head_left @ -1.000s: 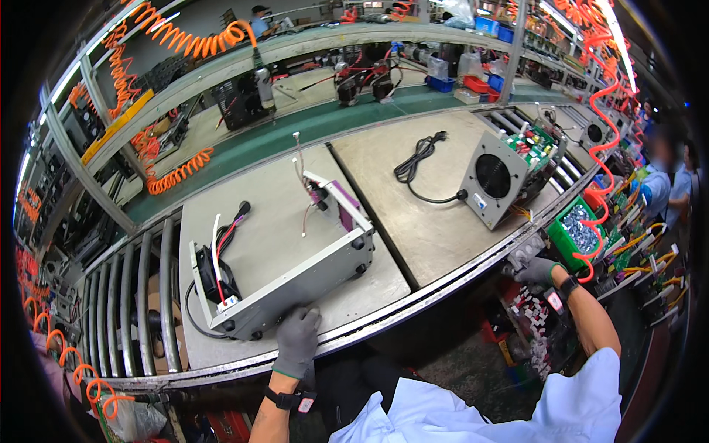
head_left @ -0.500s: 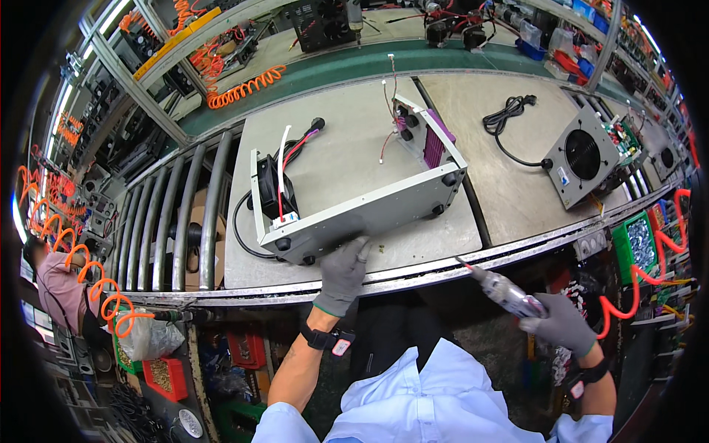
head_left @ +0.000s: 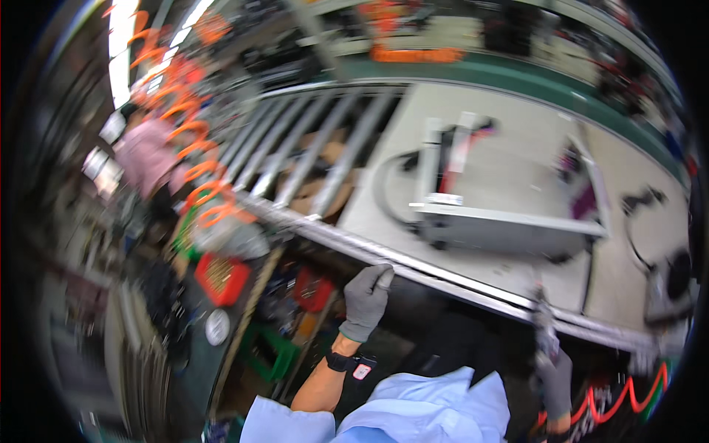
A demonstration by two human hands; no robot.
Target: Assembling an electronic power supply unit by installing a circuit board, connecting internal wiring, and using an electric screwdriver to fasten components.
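Note:
My gloved left hand [head_left: 365, 304] is closed, its fingers curled together, just off the front edge of the bench. Whatever it may hold is hidden. A pneumatic screwdriver [head_left: 545, 328] is gripped in my gloved right hand [head_left: 554, 376], its bit pointing up over the bench edge. On the grey board lies a grey metal frame [head_left: 502, 233], with its long plain side toward me. White strips, a red wire and a black part show at its left end, and a purple part [head_left: 585, 203] at its right end. The picture is smeared by motion.
Metal rollers [head_left: 295, 148] continue the line to the left. A red bin of small screws [head_left: 221, 278] stands below them, near an orange coiled hose [head_left: 199, 166]. A person in pink [head_left: 151, 155] is at far left. Another unit with a fan [head_left: 670, 284] sits at the right.
The view has swung left, so the bench shows further right. My left hand has left the frame's lower side and come off the bench. My right hand still holds the screwdriver, now more upright.

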